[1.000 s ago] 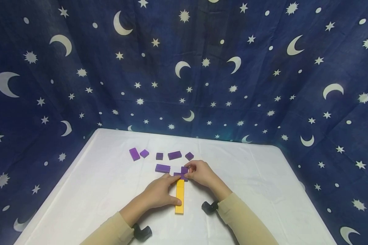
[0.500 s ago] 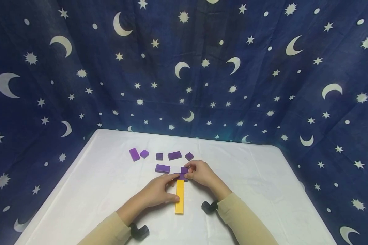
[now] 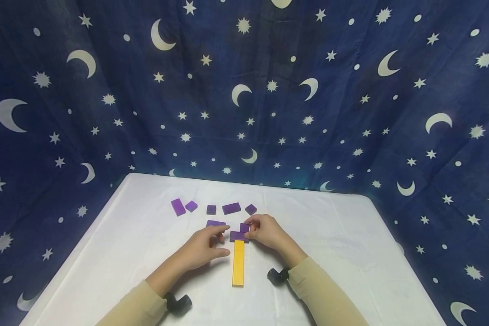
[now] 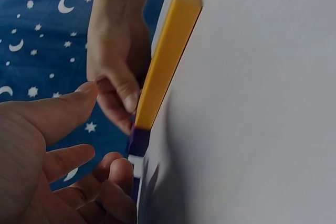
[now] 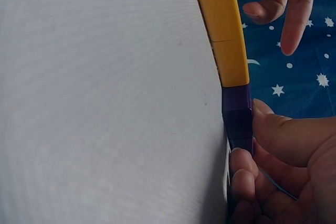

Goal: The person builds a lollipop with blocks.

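A yellow strip (image 3: 238,265), made of blocks joined end to end, lies on the table pointing away from me. Across its far end sits a purple rectangular block (image 3: 235,236). A small purple square block (image 3: 244,227) stands against that block's far side, toward the right. My right hand (image 3: 267,232) pinches the small square block, its thumb also touching the purple rectangular block (image 5: 237,103). To the left of the strip my left hand (image 3: 201,249) is off the blocks, thumb and fingers apart, holding nothing. Its fingers partly cover another purple rectangular block (image 3: 214,222).
Several loose purple blocks lie in a row farther back, among them a rectangular block (image 3: 231,208), a square block (image 3: 251,209) and a leftmost rectangular block (image 3: 178,207). A white cloth (image 3: 318,235) covers the table; a dark blue star-patterned curtain (image 3: 273,117) surrounds it.
My left hand has let go of the purple rectangular block and the yellow strip and moved left. The right hand stays in place at the small square block.
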The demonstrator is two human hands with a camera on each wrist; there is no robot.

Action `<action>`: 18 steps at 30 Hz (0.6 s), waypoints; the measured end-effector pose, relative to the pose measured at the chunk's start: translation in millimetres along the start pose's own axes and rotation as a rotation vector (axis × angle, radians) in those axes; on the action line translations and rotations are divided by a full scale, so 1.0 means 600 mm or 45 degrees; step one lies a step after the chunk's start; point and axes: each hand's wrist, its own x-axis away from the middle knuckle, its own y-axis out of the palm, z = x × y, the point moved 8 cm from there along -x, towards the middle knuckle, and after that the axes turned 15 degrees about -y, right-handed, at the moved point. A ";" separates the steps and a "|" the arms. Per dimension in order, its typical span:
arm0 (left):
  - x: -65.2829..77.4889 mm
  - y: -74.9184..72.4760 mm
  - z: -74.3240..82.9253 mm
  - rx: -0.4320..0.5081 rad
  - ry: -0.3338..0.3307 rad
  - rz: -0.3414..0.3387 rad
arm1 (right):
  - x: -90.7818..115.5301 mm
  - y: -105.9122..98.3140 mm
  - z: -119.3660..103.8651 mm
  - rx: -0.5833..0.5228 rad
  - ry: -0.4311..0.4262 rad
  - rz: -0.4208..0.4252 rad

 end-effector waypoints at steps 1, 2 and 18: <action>-0.002 -0.005 -0.002 0.010 -0.010 0.017 | 0.000 0.000 0.001 0.000 0.003 0.001; -0.004 -0.010 -0.005 0.020 -0.021 0.033 | 0.000 0.000 0.002 -0.002 0.006 0.001; -0.031 -0.092 -0.057 0.143 -0.132 0.191 | 0.000 0.000 0.000 -0.015 -0.004 0.013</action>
